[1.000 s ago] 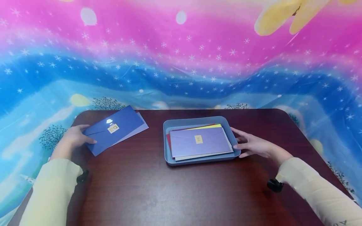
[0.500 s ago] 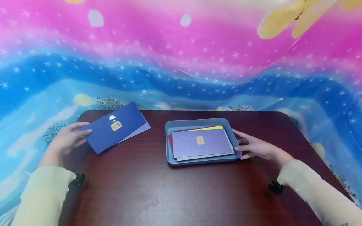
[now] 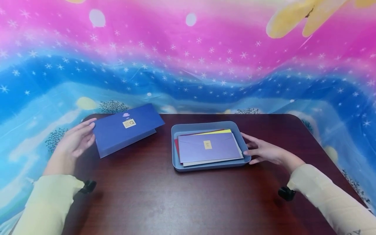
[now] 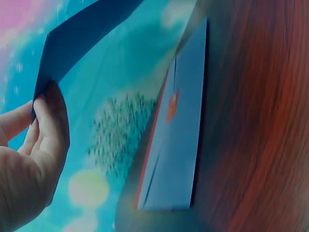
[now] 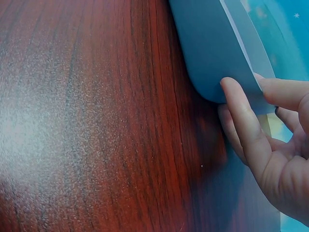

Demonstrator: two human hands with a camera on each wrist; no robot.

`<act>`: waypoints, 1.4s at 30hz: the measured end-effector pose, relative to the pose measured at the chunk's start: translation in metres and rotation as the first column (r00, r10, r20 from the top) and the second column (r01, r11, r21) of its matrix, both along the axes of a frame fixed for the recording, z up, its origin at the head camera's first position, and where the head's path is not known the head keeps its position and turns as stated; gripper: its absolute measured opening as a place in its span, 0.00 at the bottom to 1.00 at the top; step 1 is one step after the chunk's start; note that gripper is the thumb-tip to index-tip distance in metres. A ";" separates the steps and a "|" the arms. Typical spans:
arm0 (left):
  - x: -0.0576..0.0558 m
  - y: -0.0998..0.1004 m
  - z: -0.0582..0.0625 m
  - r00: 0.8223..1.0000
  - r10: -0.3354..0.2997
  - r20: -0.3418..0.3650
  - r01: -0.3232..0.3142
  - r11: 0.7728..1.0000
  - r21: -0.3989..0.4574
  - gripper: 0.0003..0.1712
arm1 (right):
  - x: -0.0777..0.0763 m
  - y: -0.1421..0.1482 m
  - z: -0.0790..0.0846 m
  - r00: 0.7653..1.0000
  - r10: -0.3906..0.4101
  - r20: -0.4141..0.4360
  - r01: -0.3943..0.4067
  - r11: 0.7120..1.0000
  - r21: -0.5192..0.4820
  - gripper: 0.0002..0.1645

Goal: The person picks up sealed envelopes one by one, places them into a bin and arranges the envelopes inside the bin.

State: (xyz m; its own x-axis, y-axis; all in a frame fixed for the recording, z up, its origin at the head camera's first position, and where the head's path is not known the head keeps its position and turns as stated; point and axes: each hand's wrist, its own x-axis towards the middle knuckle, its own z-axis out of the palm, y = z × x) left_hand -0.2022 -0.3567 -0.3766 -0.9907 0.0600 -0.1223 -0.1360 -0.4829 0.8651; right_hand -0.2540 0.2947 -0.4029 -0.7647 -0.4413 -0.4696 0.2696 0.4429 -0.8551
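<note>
My left hand pinches a dark blue envelope with a cream label at its left edge, holding it raised and tilted at the left of the table. Under it a lavender envelope lies on the wood, a thin red edge showing along one side. To the right stands a shallow grey-blue tray. Another lavender envelope tops a stack inside it, with red, yellow and white edges peeking out. My right hand grips the tray's right end, one fingertip over the rim and others against the outer wall.
The dark reddish-brown table has a rounded far edge just behind the tray. A colourful cloth backdrop with snowflakes hangs behind and beside it.
The dark blue envelope has risen off the lavender one and moved slightly right, tilting as my left hand lifted it. My right hand and the tray have stayed in place.
</note>
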 end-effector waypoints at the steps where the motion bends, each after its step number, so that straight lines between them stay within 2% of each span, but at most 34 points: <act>1: -0.001 0.005 0.002 1.000 0.004 -0.011 -0.004 1.000 0.018 0.19 | 0.000 0.000 0.000 1.000 0.000 0.000 0.000 1.000 0.000 0.57; 4: -0.002 0.023 0.006 1.000 0.010 -0.027 -0.008 0.998 0.058 0.17 | 0.000 0.000 0.001 1.000 0.008 -0.002 -0.008 1.000 -0.005 0.57; 10: -0.004 0.057 0.011 0.999 -0.007 -0.033 0.010 0.997 0.083 0.16 | -0.001 -0.001 0.001 1.000 0.004 0.009 -0.004 1.000 -0.015 0.57; 23: -0.007 0.121 0.017 0.994 -0.059 0.088 0.054 0.997 0.061 0.17 | -0.001 -0.002 0.004 1.000 0.013 -0.008 -0.013 0.999 -0.031 0.56; 27: -0.010 0.142 0.013 0.990 -0.081 0.114 0.080 0.997 0.013 0.18 | -0.002 -0.001 0.004 1.000 0.015 -0.006 -0.015 0.999 -0.029 0.56; 33: -0.019 0.173 0.000 0.978 -0.126 0.166 0.138 0.989 -0.062 0.18 | -0.001 0.000 0.002 1.000 0.012 -0.004 -0.012 0.999 -0.032 0.56; 40: -0.026 0.209 -0.014 0.964 -0.172 0.201 0.193 0.977 -0.088 0.14 | 0.001 0.000 -0.001 1.000 0.009 -0.005 -0.009 0.999 -0.046 0.56; 42: -0.027 0.216 -0.017 0.961 -0.186 0.207 0.207 0.974 -0.089 0.16 | 0.001 0.000 -0.001 1.000 0.009 -0.004 -0.009 0.999 -0.049 0.56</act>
State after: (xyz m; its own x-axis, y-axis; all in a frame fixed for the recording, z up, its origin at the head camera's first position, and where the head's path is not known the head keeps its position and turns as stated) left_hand -0.2296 -0.1410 -0.3934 -0.9166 0.2266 -0.3292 -0.3907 -0.3343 0.8577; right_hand -0.2528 0.2951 -0.4042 -0.7623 -0.4706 -0.4443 0.2625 0.4026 -0.8769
